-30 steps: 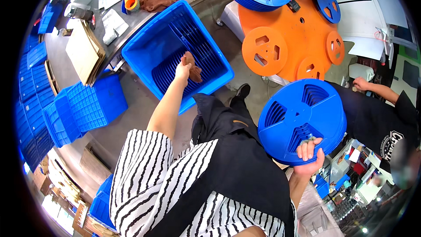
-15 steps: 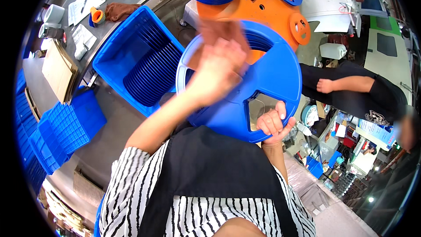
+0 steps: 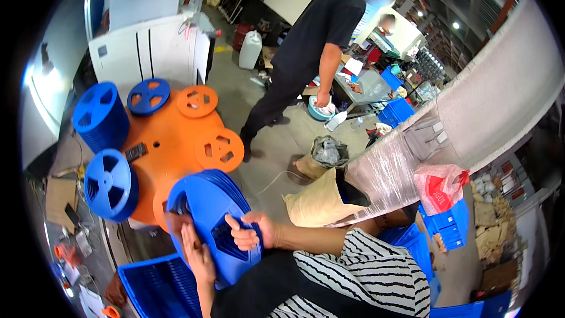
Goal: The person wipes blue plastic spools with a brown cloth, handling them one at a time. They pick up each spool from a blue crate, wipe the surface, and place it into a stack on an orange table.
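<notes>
Left hand [image 3: 197,253] flat against the reel stack's [image 3: 215,224] near face, right hand [image 3: 250,237] gripping its front through a spoke hole — stack held upright just above the crate [image 3: 147,285]. I'd judge it stiff, light, slippery plastic — grip rims and spoke holes.

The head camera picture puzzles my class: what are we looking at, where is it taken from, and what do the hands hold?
It is taken from a wide-lens camera on a person's head, looking down, so edges bend. No machine: two bare hands. The left hand and right hand grip a stack of large blue plastic reels. Beside it a big orange round surface carries smaller orange reels and blue reels. A blue ribbed plastic crate sits below. Another person in black stands beyond.
</notes>
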`<state>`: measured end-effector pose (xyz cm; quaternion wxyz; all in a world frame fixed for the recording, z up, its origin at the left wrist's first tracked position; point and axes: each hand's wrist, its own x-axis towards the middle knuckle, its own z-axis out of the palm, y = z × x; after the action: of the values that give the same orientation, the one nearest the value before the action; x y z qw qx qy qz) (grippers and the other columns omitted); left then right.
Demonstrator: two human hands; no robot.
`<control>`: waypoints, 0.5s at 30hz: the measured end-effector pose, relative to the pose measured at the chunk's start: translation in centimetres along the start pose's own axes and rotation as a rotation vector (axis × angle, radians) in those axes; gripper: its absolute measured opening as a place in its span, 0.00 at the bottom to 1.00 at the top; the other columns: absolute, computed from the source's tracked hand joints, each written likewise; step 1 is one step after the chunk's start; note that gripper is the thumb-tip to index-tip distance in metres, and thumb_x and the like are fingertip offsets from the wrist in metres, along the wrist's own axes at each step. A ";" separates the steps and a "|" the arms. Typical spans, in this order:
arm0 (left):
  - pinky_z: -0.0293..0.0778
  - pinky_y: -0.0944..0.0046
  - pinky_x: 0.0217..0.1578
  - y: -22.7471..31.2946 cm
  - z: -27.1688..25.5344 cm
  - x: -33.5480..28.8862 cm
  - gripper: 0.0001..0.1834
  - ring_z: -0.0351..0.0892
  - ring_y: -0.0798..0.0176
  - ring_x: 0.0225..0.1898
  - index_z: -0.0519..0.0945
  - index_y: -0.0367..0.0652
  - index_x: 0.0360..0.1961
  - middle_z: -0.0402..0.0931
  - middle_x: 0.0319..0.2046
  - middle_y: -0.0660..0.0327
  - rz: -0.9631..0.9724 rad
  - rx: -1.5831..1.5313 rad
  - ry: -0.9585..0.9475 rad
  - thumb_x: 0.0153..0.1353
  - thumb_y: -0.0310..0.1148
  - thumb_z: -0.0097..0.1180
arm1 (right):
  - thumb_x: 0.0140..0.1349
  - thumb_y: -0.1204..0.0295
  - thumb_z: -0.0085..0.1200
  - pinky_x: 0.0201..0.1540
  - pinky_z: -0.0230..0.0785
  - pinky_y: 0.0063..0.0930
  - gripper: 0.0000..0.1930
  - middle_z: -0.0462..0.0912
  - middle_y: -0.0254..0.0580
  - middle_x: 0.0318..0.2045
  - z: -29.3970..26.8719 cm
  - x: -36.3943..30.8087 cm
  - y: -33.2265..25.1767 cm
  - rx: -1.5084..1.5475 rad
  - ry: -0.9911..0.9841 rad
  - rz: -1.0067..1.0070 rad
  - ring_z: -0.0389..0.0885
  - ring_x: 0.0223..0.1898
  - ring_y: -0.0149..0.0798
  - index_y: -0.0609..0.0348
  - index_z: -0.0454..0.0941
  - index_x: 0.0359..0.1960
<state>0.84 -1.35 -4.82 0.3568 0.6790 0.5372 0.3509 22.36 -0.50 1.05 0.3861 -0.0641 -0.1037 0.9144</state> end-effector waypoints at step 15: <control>0.58 0.45 0.66 -2.8 -3.5 -7.2 0.16 0.69 0.48 0.60 0.76 0.36 0.46 0.75 0.50 0.50 0.538 0.321 -0.172 0.55 0.23 0.49 | 0.64 0.60 0.46 0.20 0.54 0.23 0.12 0.62 0.26 0.14 -1.0 -0.2 -3.1 0.088 0.192 -0.182 0.61 0.14 0.26 0.55 0.69 0.30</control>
<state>-4.77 -7.54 -6.13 0.1838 0.8714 0.3545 0.2849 24.88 1.62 0.85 0.4782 -0.1248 -0.0316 0.8688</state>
